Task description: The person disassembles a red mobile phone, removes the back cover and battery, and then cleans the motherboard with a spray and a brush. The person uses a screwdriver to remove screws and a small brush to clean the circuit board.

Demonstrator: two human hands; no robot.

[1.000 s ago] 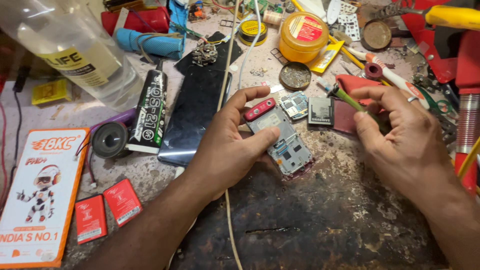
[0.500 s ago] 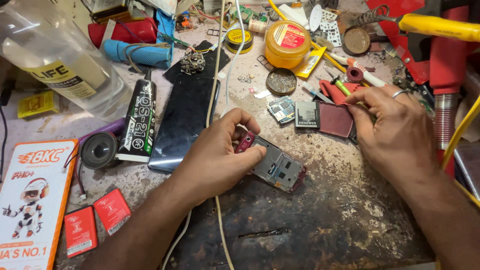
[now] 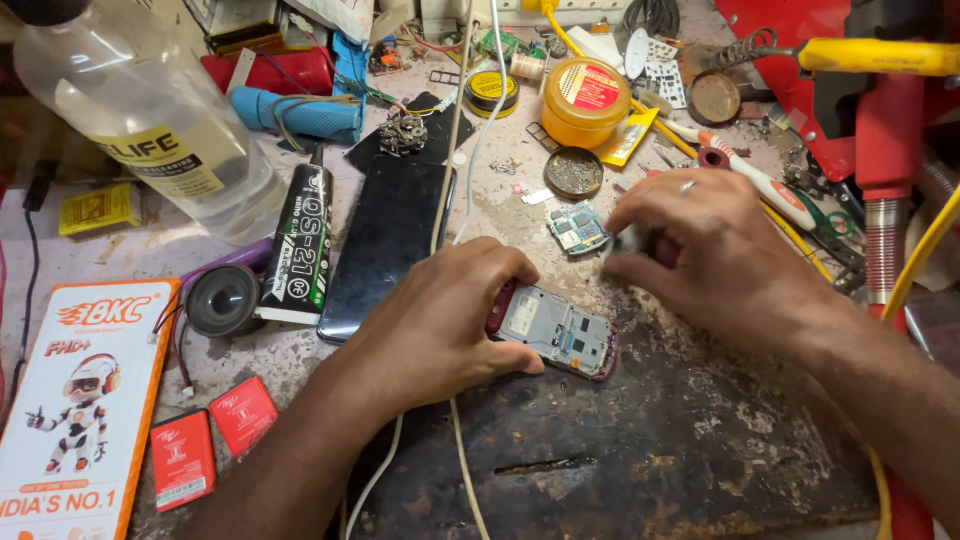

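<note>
My left hand [image 3: 440,325] grips the left end of a small red phone body [image 3: 560,335] with its grey circuit board facing up, flat on the dark, worn mat [image 3: 640,460]. My right hand [image 3: 715,250], with a ring on one finger, is curled over the bench just above and to the right of it. Its fingertips pinch a small dark part [image 3: 632,240]; most of that part is hidden. A small loose circuit board [image 3: 578,228] lies just left of those fingertips.
A black phone panel [image 3: 390,245], a black glue tube [image 3: 300,250] and a small round speaker [image 3: 222,300] lie to the left. A clear bottle [image 3: 150,130], an orange box [image 3: 80,420], two red packs [image 3: 210,440], a yellow tin [image 3: 585,100] and a yellow-handled iron [image 3: 880,55] crowd the edges. White cables [image 3: 460,150] cross the middle.
My left hand has closed on the phone body and held it on the mat. My right hand moved left from the tools to the small parts; the green-handled tool is gone from it.
</note>
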